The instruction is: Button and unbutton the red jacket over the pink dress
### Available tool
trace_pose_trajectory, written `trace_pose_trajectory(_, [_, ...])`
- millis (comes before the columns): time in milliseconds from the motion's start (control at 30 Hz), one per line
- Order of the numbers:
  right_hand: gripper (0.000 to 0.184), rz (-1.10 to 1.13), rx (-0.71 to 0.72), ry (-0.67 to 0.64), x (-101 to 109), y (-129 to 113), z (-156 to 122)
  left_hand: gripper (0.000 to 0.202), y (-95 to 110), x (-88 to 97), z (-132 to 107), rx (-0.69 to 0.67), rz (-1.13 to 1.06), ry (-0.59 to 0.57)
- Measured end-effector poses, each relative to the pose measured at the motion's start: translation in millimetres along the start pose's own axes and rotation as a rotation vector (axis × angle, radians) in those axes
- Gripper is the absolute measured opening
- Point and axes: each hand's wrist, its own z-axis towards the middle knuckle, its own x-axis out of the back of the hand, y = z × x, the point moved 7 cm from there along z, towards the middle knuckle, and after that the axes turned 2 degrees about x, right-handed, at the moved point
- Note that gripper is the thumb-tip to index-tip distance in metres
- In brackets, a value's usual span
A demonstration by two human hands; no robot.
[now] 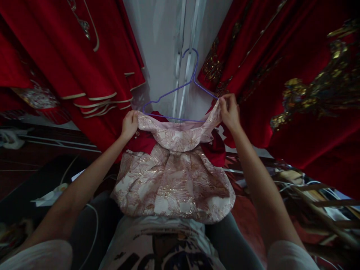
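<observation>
A pale pink brocade dress (pixel 180 180) with gold floral threads and a gathered skirt hangs in front of my lap. My left hand (pixel 129 124) is closed on its left shoulder, and my right hand (pixel 230 111) pinches the right shoulder, higher up. Between them the bodice sags in a curve. A purple hanger (pixel 174 90) stands behind the neckline, its hook pointing up; its right arm meets the fabric at my right hand. The left end of the hanger shows above the dress edge near my left hand.
Red garments with pale trim (pixel 107 75) hang at the left, and red garments with gold sequins (pixel 298 101) at the right. Behind the hanger are pale cabinet doors (pixel 157 45). A wooden rack (pixel 326 213) with clutter stands at the lower right. A white cable (pixel 95 225) runs near my left leg.
</observation>
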Motion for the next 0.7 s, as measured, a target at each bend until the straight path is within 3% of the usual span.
trace_pose_trajectory(100, [0.048, -0.03, 0.007, -0.003, 1.0, 0.6, 0.3, 0.036, -0.7, -3.5, 4.4, 0.007, -0.059, -0.019])
trace_pose_trajectory(200, [0.049, -0.034, 0.025, -0.004, 0.8, 1.3, 0.7, 0.037, 12.2, -2.5, 18.7, -0.021, -0.087, -0.028])
trace_pose_trajectory(367, [0.049, 0.003, 0.032, -0.011, -0.3, 0.0, -1.3, 0.039, 71.8, -17.4, 55.5, -0.199, -0.082, -0.187])
trace_pose_trajectory(500, [0.049, 0.03, 0.045, -0.004, 1.4, -0.5, -1.5, 0.041, 116.3, -40.4, 65.9, -0.276, -0.108, -0.379])
trace_pose_trajectory(600, [0.048, 0.058, 0.054, -0.003, 0.5, 4.4, 2.0, 0.048, 134.8, -45.6, 59.7, -0.29, -0.135, -0.471])
trace_pose_trajectory(700, [0.048, 0.091, 0.053, -0.004, -2.5, 12.2, 6.6, 0.051, 140.7, -36.5, 56.8, -0.324, -0.205, -0.478])
